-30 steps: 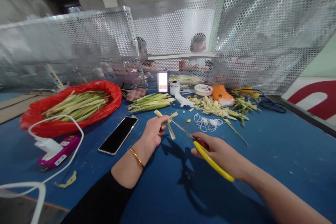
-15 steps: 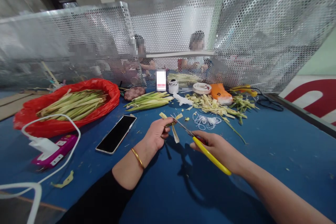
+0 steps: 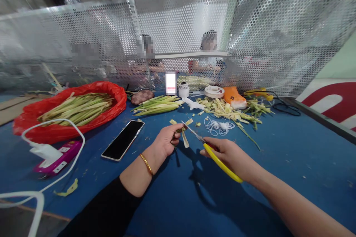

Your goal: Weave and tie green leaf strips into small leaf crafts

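Observation:
My left hand [image 3: 166,140] pinches a small bundle of pale green leaf strips [image 3: 184,133] above the blue table [image 3: 278,155]. The strips fan out past my fingers. My right hand [image 3: 229,154] is closed round the yellow-handled scissors [image 3: 214,153], whose blades point left and touch the strips. A gold bangle sits on my left wrist.
A black phone [image 3: 122,140] lies left of my hands. A red bag of green leaves [image 3: 69,109], a pink power strip with white charger [image 3: 54,155], a leaf pile [image 3: 157,105], white string [image 3: 217,126], trimmings [image 3: 230,111], tape rolls and an orange object stand farther back. Perforated metal screens [image 3: 250,37] fence the table; people sit behind.
Both hands stay together on the strips and scissors; they have drifted slightly away from me and the view has tilted down a little.

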Demonstrator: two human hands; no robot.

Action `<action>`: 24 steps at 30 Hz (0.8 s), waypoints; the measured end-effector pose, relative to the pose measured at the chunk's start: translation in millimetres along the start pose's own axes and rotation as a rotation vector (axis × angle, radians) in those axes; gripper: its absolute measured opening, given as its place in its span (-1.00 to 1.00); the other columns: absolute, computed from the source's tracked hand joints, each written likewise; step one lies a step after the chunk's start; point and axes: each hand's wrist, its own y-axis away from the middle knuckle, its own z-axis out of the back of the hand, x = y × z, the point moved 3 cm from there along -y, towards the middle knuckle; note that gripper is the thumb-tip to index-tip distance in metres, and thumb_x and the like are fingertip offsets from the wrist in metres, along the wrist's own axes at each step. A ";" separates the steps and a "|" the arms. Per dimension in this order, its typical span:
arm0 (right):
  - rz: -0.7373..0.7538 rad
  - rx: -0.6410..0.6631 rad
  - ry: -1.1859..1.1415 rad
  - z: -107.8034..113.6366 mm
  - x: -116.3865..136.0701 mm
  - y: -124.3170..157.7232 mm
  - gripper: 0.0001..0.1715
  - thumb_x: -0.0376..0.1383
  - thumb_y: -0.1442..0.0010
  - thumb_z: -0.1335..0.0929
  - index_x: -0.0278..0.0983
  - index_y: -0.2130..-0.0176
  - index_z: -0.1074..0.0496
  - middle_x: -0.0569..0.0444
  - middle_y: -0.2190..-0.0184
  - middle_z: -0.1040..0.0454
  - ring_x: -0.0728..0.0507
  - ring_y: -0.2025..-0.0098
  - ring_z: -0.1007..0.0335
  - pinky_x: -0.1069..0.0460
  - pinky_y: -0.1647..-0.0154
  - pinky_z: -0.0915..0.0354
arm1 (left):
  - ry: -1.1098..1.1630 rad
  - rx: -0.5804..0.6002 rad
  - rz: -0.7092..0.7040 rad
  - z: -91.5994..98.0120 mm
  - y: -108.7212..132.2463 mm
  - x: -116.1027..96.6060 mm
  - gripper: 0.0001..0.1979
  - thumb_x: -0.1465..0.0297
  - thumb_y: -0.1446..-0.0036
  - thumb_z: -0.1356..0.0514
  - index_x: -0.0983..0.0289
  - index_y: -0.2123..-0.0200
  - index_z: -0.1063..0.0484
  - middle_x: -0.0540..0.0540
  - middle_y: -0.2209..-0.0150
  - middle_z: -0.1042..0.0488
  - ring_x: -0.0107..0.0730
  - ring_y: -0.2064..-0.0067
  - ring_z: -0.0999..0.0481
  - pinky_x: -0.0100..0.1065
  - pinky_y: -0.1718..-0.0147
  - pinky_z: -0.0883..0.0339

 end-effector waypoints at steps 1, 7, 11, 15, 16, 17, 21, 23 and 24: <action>0.003 0.000 0.000 -0.2 -0.7 -0.1 -0.68 -0.03 -0.18 -0.29 -0.23 0.31 -0.38 0.18 0.58 -0.27 -0.01 0.56 -0.08 0.10 0.57 0.00 | 0.002 0.004 0.003 0.4 -0.5 0.2 -0.88 0.54 -0.01 -0.22 0.40 0.54 -0.38 -0.07 0.63 -0.23 -0.77 0.71 -0.04 -0.62 0.78 0.27; 0.029 -0.031 0.020 -1.8 -2.5 -0.5 -0.70 -0.06 -0.18 -0.29 -0.23 0.39 -0.35 0.18 0.59 -0.28 -0.02 0.55 -0.13 0.10 0.55 -0.02 | -0.009 0.043 0.042 0.9 -1.3 0.8 -0.87 0.49 0.05 -0.30 0.37 0.53 -0.39 -0.10 0.66 -0.20 -0.75 0.72 -0.02 -0.60 0.77 0.26; 0.024 -0.055 -0.026 -1.1 0.4 -0.2 -0.68 -0.04 -0.16 -0.31 -0.25 0.33 -0.38 0.20 0.59 -0.25 0.01 0.55 -0.10 0.11 0.56 -0.03 | -0.026 0.046 0.054 -0.4 1.7 -0.9 -0.90 0.48 0.00 -0.27 0.39 0.50 -0.44 -0.08 0.65 -0.24 -0.74 0.70 -0.06 -0.60 0.76 0.22; -0.048 -0.063 -0.163 9.5 2.1 4.1 -0.44 0.08 -0.08 -0.36 -0.28 0.10 -0.38 0.26 0.63 -0.16 0.05 0.64 -0.02 0.13 0.66 0.00 | -0.084 0.063 -0.004 1.6 4.0 -6.5 -0.88 0.47 0.02 -0.31 0.36 0.35 -0.53 0.02 0.49 -0.42 -0.69 0.59 -0.26 -0.60 0.70 0.02; -0.057 -0.055 -0.189 13.4 3.0 6.0 -0.37 0.11 -0.07 -0.36 -0.29 0.05 -0.35 0.28 0.63 -0.14 0.07 0.66 0.01 0.13 0.68 0.02 | -0.104 0.086 -0.034 2.4 4.1 -8.6 -0.84 0.48 0.05 -0.32 0.34 0.31 -0.54 0.04 0.43 -0.46 -0.67 0.57 -0.29 -0.60 0.67 -0.02; -0.059 -0.047 -0.203 17.7 4.2 8.0 -0.30 0.13 -0.06 -0.36 -0.29 0.01 -0.32 0.28 0.63 -0.13 0.08 0.67 0.03 0.14 0.70 0.04 | -0.126 0.114 -0.074 3.2 4.1 -11.2 -0.80 0.49 0.07 -0.33 0.33 0.28 -0.54 0.06 0.37 -0.49 -0.66 0.55 -0.29 -0.59 0.66 -0.02; -0.046 0.045 -0.206 30.5 7.6 14.7 -0.29 0.19 -0.03 -0.36 -0.28 0.06 -0.31 0.29 0.63 -0.12 0.09 0.68 0.04 0.15 0.73 0.05 | -0.250 0.188 -0.260 6.7 5.5 -23.4 -0.72 0.43 0.07 -0.34 0.32 0.21 -0.51 0.14 0.27 -0.54 -0.66 0.57 -0.17 -0.55 0.66 0.10; -0.026 0.100 -0.222 32.7 6.7 16.0 -0.39 0.18 -0.05 -0.35 -0.26 0.18 -0.31 0.29 0.65 -0.12 0.09 0.68 0.02 0.16 0.73 0.02 | -0.313 0.199 -0.321 7.7 7.2 -29.0 -0.65 0.37 0.06 -0.34 0.30 0.15 -0.49 0.12 0.30 -0.55 -0.64 0.58 -0.14 -0.53 0.64 0.12; -0.012 0.123 -0.235 32.9 5.8 16.2 -0.43 0.17 -0.08 -0.34 -0.26 0.24 -0.30 0.28 0.65 -0.11 0.09 0.67 0.02 0.16 0.72 0.02 | -0.343 0.198 -0.339 8.1 8.1 -31.3 -0.62 0.35 0.06 -0.34 0.29 0.11 -0.49 0.11 0.31 -0.55 -0.62 0.57 -0.16 -0.51 0.62 0.12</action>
